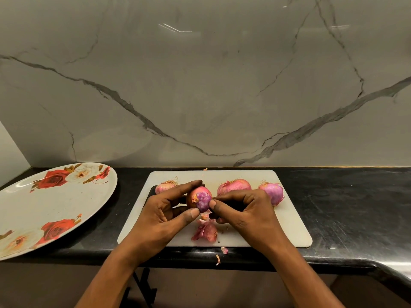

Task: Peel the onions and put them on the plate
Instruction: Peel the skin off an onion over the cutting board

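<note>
My left hand (163, 211) grips a partly peeled red onion (200, 199) above the white cutting board (287, 227), fingers over its top and thumb under it. My right hand (241, 210) pinches the skin at the onion's right side with thumb and forefinger. Three more onions lie along the back of the board: one (163, 187) behind my left hand, one (233, 186) in the middle, one (272, 192) at the right. A large rose-patterned plate (33, 210) sits on the counter to the left, with no onion on it.
Loose onion peels (205, 232) lie on the board under my hands, and small scraps (223, 250) sit near the black counter's front edge (244, 260). A marble wall rises right behind the board. The counter stretches to the right of the board.
</note>
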`<state>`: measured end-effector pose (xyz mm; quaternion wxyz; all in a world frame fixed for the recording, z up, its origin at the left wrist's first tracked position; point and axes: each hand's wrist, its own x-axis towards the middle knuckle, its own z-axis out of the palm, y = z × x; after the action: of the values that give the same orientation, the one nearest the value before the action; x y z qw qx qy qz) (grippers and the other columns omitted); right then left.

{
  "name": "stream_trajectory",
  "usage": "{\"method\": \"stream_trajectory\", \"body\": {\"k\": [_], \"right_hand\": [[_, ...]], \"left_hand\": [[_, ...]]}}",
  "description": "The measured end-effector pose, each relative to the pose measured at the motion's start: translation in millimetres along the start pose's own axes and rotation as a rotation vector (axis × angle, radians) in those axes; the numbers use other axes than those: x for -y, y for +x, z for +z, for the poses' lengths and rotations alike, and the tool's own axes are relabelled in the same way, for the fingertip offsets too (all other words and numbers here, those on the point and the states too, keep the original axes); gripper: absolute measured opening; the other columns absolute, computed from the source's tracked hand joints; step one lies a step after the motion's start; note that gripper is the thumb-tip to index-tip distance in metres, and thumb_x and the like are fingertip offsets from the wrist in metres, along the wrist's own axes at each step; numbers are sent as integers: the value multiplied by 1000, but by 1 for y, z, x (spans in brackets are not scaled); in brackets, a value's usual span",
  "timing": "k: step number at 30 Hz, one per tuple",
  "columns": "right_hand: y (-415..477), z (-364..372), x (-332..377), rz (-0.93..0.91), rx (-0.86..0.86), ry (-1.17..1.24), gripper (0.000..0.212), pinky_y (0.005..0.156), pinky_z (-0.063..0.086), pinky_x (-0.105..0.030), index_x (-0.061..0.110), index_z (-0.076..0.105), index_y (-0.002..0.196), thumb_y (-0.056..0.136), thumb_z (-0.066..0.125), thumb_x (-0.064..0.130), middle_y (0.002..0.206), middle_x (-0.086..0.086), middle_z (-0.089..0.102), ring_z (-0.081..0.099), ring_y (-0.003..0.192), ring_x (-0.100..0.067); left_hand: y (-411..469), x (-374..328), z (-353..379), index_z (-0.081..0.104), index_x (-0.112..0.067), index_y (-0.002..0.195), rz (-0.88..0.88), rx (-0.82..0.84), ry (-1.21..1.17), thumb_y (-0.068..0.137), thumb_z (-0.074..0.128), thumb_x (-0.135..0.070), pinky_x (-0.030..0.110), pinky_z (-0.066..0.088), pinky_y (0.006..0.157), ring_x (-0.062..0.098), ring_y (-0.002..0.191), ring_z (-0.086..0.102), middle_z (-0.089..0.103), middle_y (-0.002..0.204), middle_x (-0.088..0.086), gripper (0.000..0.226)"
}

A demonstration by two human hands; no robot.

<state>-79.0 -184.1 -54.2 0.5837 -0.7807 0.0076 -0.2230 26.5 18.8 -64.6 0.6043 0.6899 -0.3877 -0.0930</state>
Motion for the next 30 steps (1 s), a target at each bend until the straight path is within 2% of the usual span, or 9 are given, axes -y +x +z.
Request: {"method": "stream_trajectory", "body": {"k": [4,8,12,17,22,26,30], "right_hand": [[0,-1,0,7,15,22,11,70,64,-26,18,84,100,94,77,13,86,2,82,80,78,-16],[0,-2,-1,1,-4,10,20,71,65,-27,23,83,95,95,74,5,85,3,82,80,79,-16],[-1,-1,-2,-2,-23,6,15,71,66,-31,18,84,97,96,74,8,85,3,82,80,79,-16],[-2,1,-1,-47,-9,-45,10,71,66,-31,20,84,102,94,78,22,87,9,82,80,80,-12],[-2,0,-4,-43,-19,-67,9,69,64,-26,18,84,99,95,77,16,84,9,81,79,77,-11],[-1,0,-5,-39,-37,-113,8,70,65,-27,15,84,96,95,76,15,82,6,80,79,76,-13],[-1,-1,-6,-20,-66,-109,7,69,65,-28,15,83,91,94,76,13,80,4,80,78,73,-14]], "left_hand": [[1,0,0,58,-24,145,5,11,-10,88,74,-15,32,56,105,14,135,61,65,143,-14,61],[0,-1,0,57,-23,146,4,13,-30,88,73,-13,30,56,105,14,135,61,65,143,-14,61],[0,-1,0,57,-21,147,6,8,-26,89,74,-12,32,55,106,16,135,61,65,144,-11,61],[0,-2,2,60,-26,143,4,-38,-6,85,77,-17,32,59,101,15,130,64,66,137,-19,61],[-1,-3,4,62,-28,139,5,-54,-1,83,78,-16,31,60,98,16,128,66,67,134,-20,60],[-1,-5,5,62,-29,138,6,-41,-2,82,78,-18,29,60,96,16,127,66,67,133,-21,59],[-1,-4,4,60,-27,141,-4,-23,-6,85,76,-19,31,59,101,16,130,64,66,136,-19,59]]}}
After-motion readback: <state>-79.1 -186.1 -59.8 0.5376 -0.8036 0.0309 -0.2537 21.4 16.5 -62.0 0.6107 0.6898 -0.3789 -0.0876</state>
